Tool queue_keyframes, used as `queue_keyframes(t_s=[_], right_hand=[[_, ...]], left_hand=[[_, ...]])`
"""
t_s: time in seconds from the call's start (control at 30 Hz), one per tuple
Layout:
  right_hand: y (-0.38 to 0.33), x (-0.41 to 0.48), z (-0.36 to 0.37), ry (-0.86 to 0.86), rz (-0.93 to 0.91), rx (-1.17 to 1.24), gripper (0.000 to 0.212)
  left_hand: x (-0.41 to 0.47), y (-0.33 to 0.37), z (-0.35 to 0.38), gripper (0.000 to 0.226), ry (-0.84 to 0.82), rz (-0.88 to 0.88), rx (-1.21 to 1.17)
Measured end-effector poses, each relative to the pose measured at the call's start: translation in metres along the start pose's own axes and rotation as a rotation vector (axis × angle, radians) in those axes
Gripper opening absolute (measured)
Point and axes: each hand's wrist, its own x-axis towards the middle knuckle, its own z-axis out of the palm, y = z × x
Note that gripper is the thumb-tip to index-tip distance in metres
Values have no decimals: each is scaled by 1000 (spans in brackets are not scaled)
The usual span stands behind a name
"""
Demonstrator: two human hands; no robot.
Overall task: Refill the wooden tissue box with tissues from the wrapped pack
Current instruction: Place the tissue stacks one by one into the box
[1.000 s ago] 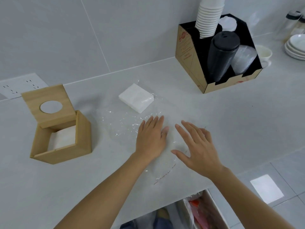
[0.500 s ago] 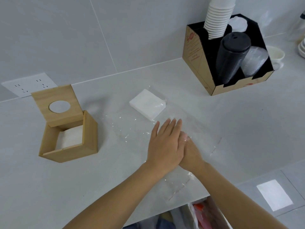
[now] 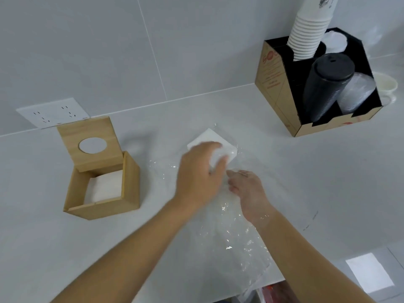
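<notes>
The wooden tissue box (image 3: 105, 206) stands at the left of the counter with its hinged lid (image 3: 87, 132) tipped up, and white tissues (image 3: 105, 186) lie inside. A white tissue stack (image 3: 209, 136) rests at the far end of the crumpled clear wrapper (image 3: 236, 237) in the middle. My left hand (image 3: 199, 178) reaches over the stack, fingers on its top and thumb at its near edge, blurred by motion. My right hand (image 3: 249, 191) lies just behind it with curled fingers gripping the wrapper, and film covers its wrist.
A cardboard cup holder (image 3: 277, 88) with stacked paper cups (image 3: 308, 33) and black lids (image 3: 325, 84) stands at the back right. A wall socket (image 3: 52, 112) sits behind the box. The counter's front edge runs below my arms, with a bin (image 3: 269, 291) underneath.
My left hand has moved forward from the flat wrapper onto the tissue stack. My right hand slid under it and then closed on the film, which is now bunched up.
</notes>
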Motion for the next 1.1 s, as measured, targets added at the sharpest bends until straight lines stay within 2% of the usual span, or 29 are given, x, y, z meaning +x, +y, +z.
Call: queue_keyframes(t_s=[0.1, 0.2, 0.33, 0.43, 0.5, 0.6, 0.77, 0.9, 1.0, 1.1], right_hand=[[-6, 4, 5, 26, 73, 104, 29], [-5, 14, 12, 83, 127, 180, 24], [-7, 23, 23, 164, 171, 204, 23], [-9, 28, 29, 230, 169, 174, 14], [-11, 29, 34, 242, 183, 163, 16], [-21, 34, 42, 300, 205, 109, 29], [-36, 44, 50, 325, 274, 89, 33], [-38, 47, 54, 314, 318, 75, 27], [-36, 50, 56, 310, 339, 85, 31], [-37, 53, 60, 294, 380, 114, 20]], left_hand=[[40, -45, -3, 39, -136, -296, 157], [56, -82, 3, 42, -283, -345, 259], [70, -105, 13, 49, -398, -488, 100], [79, -111, 20, 54, -510, -539, 23], [81, -116, 23, 53, -551, -558, 5], [84, -119, 24, 50, -568, -558, 40], [90, -120, 26, 48, -559, -558, -8], [92, -123, 26, 46, -550, -558, -52], [91, -122, 25, 45, -558, -559, -54], [92, -124, 25, 44, -545, -556, -81]])
